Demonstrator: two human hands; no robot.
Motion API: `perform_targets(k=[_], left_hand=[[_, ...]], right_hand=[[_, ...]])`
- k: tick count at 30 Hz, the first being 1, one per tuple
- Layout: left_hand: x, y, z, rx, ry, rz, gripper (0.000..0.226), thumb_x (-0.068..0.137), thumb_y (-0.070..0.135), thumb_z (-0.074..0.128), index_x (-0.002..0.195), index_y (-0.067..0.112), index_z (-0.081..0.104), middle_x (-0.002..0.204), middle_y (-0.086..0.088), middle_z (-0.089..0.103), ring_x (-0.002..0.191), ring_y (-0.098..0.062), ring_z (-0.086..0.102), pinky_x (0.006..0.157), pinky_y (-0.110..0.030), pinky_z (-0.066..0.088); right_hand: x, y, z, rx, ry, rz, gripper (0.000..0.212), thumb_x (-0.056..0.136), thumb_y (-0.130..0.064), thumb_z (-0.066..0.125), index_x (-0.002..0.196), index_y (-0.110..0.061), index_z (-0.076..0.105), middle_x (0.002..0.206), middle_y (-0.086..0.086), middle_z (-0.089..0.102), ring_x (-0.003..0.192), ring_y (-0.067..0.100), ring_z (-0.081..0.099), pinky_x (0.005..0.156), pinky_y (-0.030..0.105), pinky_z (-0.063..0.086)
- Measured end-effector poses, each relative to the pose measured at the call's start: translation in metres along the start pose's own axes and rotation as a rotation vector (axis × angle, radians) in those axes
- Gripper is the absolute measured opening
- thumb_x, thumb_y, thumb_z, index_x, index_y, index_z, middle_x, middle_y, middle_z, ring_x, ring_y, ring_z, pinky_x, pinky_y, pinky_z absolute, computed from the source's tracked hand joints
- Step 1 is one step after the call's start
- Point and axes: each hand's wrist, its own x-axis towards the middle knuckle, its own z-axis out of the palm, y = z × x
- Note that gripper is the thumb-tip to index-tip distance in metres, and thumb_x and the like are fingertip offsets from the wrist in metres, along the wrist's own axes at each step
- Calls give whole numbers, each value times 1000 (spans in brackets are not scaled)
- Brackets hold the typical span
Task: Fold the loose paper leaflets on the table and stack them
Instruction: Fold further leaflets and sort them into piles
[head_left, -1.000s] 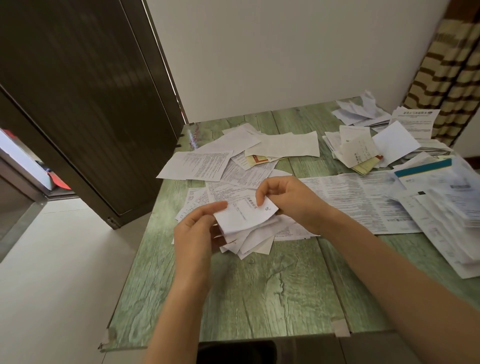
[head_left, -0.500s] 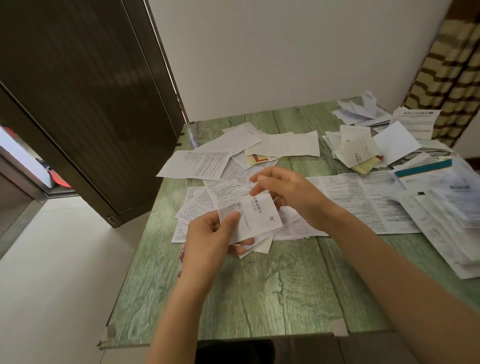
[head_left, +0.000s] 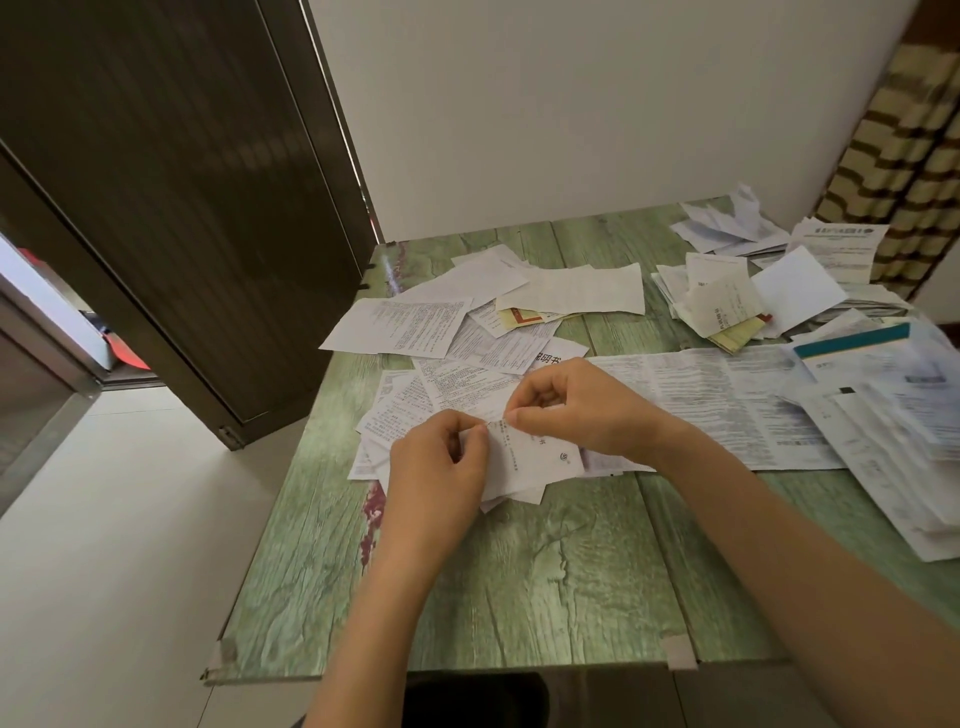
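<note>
Folded leaflet pinched at top edge by left hand and right hand; held over small pile, mid-surface.

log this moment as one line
step: folding | left hand: pinches leaflet | right hand: pinches leaflet | pile: beneath leaflet | table: loose sheets scattered
</note>
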Motion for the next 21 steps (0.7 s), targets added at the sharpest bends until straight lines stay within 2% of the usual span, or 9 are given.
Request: perform_targets(k=[2,4,7,10,14,17,21], left_hand=[[2,3,-2,-49,44,0,20,89,12,58,71,22,63,66,-1,65,63,-16,62,58,-29,55],[3,5,-4,-74,119,19,24,85,8,59,68,24,62,64,-3,65,62,-26,63,59,-39,54],[3,7,-4,-99,170,12,23,85,6,58,70,22,63,65,-4,64,62,-28,62,57,-37,52],[4,6,-1,-208,110,-76,13,90,8,57,84,14,66,75,-8,67,69,-29,65,49,-23,51],[8,6,2,-214,79,-90,17,90,10,59,78,21,61,78,-8,66,68,-23,64,53,-25,54],[14,8,5,-255,138,-103,13,92,9,57,84,17,62,79,-3,64,62,-20,63,47,-18,49],[25,9,13,-339,162,-143,8,92,11,57,92,14,64,86,-7,66,68,-22,65,49,-21,51]], right_hand=[[0,1,-5,16,59,-1,13,84,-7,67,75,-16,68,70,-3,63,62,-2,55,63,12,46],[0,2,-7,78,91,1,11,85,-8,67,76,-16,68,69,-5,63,63,-1,55,64,11,46],[1,3,-6,102,101,6,10,85,-9,67,78,-15,69,70,-5,62,63,-3,55,64,10,46],[2,4,-7,94,134,17,7,86,-11,66,80,-14,69,69,-6,62,61,-4,54,62,9,44],[0,6,-11,92,135,37,4,87,-12,66,85,-10,69,73,-3,62,63,-1,54,60,10,45],[0,6,-17,147,113,66,9,88,-5,61,88,-13,67,70,1,57,53,3,48,48,13,38],[3,10,-24,287,203,73,19,87,8,55,85,-10,62,66,6,46,41,4,35,41,14,29]])
